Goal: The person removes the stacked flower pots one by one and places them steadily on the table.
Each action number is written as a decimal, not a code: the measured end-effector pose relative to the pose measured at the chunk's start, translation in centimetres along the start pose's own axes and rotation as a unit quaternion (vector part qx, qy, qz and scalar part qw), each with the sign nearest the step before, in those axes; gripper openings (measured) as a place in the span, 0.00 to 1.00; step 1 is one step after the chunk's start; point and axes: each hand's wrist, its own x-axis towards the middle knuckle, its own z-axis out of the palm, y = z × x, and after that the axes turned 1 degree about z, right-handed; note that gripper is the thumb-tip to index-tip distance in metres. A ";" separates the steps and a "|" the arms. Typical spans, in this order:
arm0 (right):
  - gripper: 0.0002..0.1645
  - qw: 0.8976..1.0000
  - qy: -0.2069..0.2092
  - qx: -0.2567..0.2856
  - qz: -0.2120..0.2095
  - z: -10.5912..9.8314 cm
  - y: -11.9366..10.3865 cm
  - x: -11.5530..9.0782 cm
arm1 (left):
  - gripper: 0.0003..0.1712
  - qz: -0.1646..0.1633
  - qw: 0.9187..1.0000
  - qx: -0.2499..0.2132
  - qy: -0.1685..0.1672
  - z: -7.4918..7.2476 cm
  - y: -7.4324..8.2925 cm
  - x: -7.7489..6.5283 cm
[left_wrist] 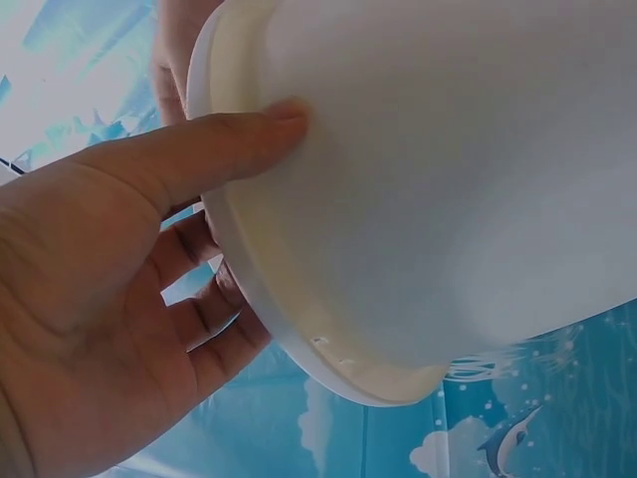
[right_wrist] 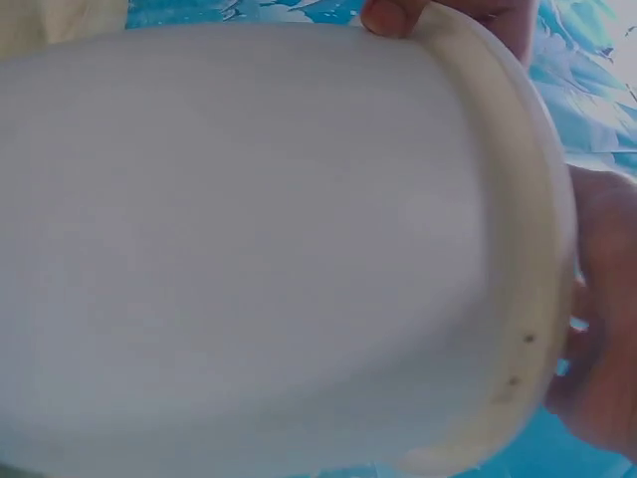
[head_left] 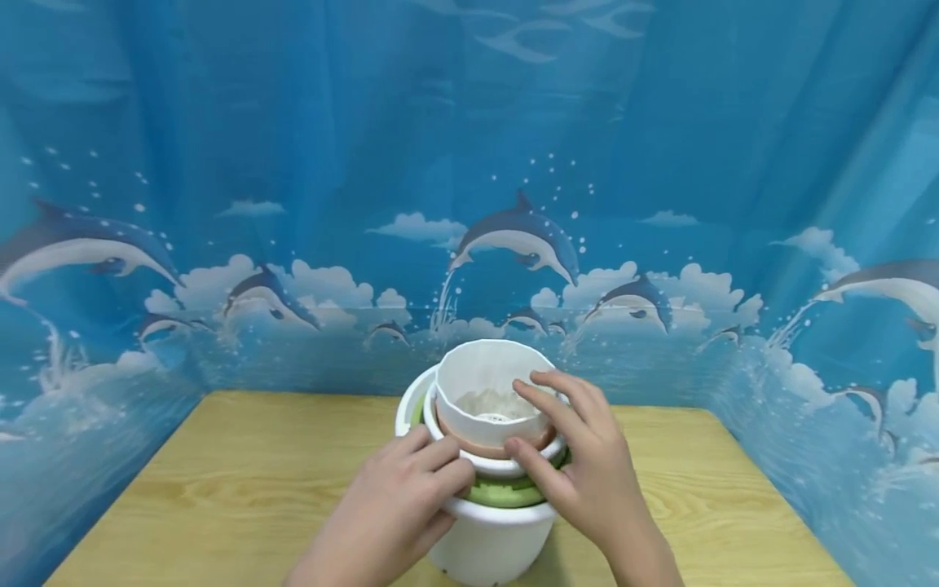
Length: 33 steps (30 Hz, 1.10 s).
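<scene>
Several plant pots stand nested in one stack in the head view. Lowest is a large white pot (head_left: 491, 546); its smooth wall (left_wrist: 448, 169) fills much of the left wrist view. Inside it sit a green pot (head_left: 506, 494), a white round-rimmed pot (head_left: 493, 466) and a terracotta-coloured pot (head_left: 480, 447). Topmost is a small white pot (head_left: 487, 363) with a wavy rim and a stained bottom. My left hand (head_left: 399, 501) grips the large pot's rim, thumb pressed on the outer wall. My right hand (head_left: 587, 444) holds the small pot's right side, fingertips inside, thumb outside.
The stack stands near the front middle of a wood-grain table (head_left: 257, 473). A blue curtain (head_left: 330, 163) printed with dolphins and clouds surrounds the table at the back and on both sides.
</scene>
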 end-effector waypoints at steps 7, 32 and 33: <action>0.08 0.999 -0.007 -0.010 0.051 1.1 -0.3 -0.3 | 0.13 0.009 1.000 0.003 0.024 0.4 -0.1 0.0; 0.12 0.995 0.058 -0.009 0.083 1.4 -0.9 -0.6 | 0.15 0.001 0.999 0.031 0.035 0.0 0.3 0.2; 0.11 0.996 0.055 -0.011 0.074 1.5 -0.9 -0.6 | 0.15 0.001 0.999 0.031 0.034 0.0 0.3 0.2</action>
